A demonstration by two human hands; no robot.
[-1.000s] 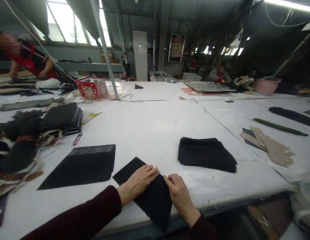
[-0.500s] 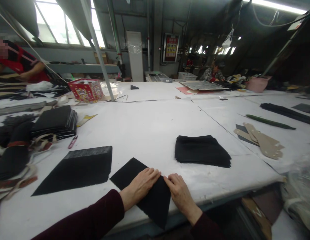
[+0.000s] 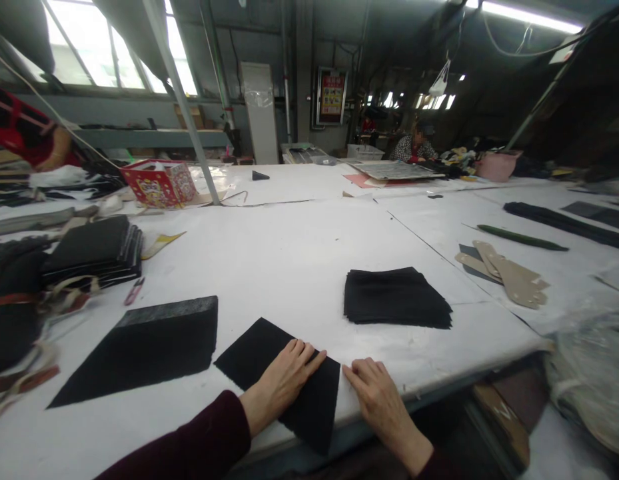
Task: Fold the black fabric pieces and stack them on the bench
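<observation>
A black fabric piece (image 3: 309,407) lies on the white table in front of me, one corner hanging over the near edge. My left hand (image 3: 289,373) rests flat on it, fingers stretched toward its far edge. Just right of the fabric's right corner is my right hand (image 3: 374,393), off the cloth with fingers extended and nothing visible in them. Farther left lies another black fabric piece (image 3: 144,347) with a greyish band along its far edge. A stack of black fabric pieces (image 3: 396,298) sits beyond my right hand.
Thread snips (image 3: 134,291) lie near a dark folded stack (image 3: 92,247) at left. A red patterned box (image 3: 159,183) stands by a metal pole (image 3: 186,110). Beige templates (image 3: 512,273) and a green pointed object (image 3: 522,238) are at right. Two co-workers are across the tables.
My right hand has moved right, away from the fabric's corner, and its fingers have straightened. My left hand stays on the cloth, with its index finger now spread. The view has shifted slightly.
</observation>
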